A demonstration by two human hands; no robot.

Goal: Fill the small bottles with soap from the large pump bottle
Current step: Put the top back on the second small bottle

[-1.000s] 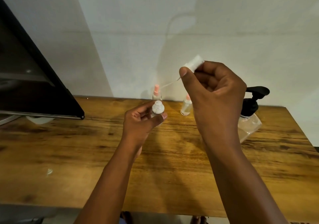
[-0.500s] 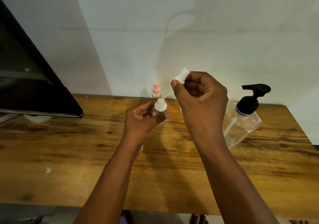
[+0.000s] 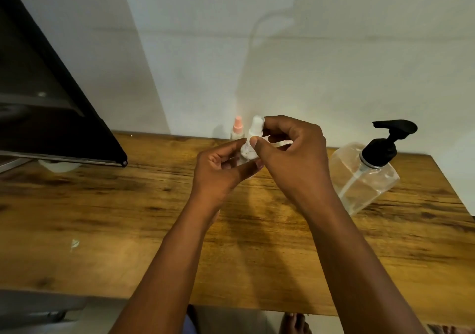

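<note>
— What have your hands got hold of?

— My left hand [image 3: 218,169] is curled round a small bottle [image 3: 247,153], thumb on one side and fingers on the other, holding it up above the counter [image 3: 128,218]. My right hand [image 3: 290,158] pinches the white sprayer [image 3: 256,128] between thumb and forefinger, right at the bottle's top. The other fingers of that hand are bent loosely behind it.

— Is the sprayer seated on the bottle?

— It sits at the neck, touching it, but I cannot tell whether it is fully down. It is a bit blurred there.

— Where is the pump bottle [image 3: 365,176]?

— On the counter, to the right of my right hand and well apart from it. It is clear, with a black pump head, and the spout points left.

— Any other small bottles?

— One with a pink cap [image 3: 237,128] stands on the counter at the wall [image 3: 308,63], just behind my left hand's fingers and beside the sprayer. Most of its body is hidden by my fingers.

— Anything else on that counter?

— A dark screen [image 3: 51,117] leans over it, far to the left of my left hand.
</note>
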